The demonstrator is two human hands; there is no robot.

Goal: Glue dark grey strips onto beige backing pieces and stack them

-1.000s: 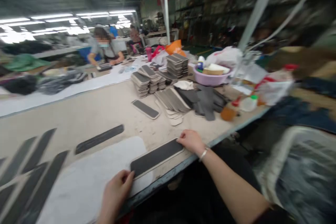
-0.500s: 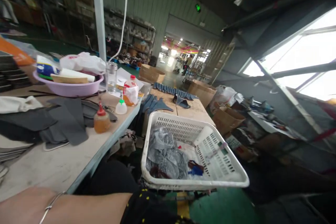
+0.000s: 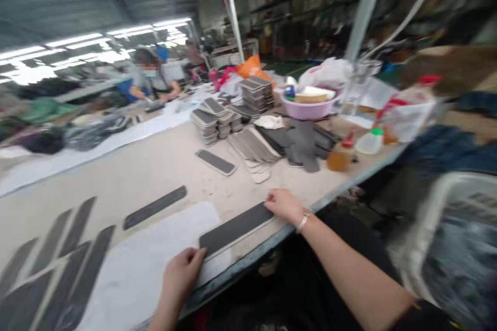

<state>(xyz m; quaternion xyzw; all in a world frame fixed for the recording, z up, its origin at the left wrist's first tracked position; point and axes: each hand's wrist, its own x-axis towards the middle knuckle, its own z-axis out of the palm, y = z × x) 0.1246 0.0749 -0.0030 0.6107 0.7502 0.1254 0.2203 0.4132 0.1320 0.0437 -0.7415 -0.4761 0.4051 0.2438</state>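
Observation:
A long dark grey strip with a pale edge [image 3: 236, 227] lies near the table's front edge, partly over a white sheet [image 3: 155, 264]. My left hand [image 3: 184, 269] pinches its near left end between thumb and fingers. At the far right end, my right hand [image 3: 283, 206], with a bracelet on the wrist, grips the strip's corner. Behind it a shorter dark piece [image 3: 215, 162] rests on the table, and another dark strip [image 3: 155, 207] lies to the left. Several more dark strips [image 3: 87, 274] are laid out at the far left.
Stacked pieces [image 3: 256, 94], a purple basin [image 3: 310, 108], an amber glue bottle [image 3: 340, 156] and a green-capped bottle [image 3: 370, 141] stand toward the back right. A white crate [image 3: 421, 232] is at the right. Across the table a masked person [image 3: 155, 80] works.
The view has swung left from the crate to the tabletop. Both hands now show on the dark strip; before, only one forearm and a blurred hand showed at the lower left.

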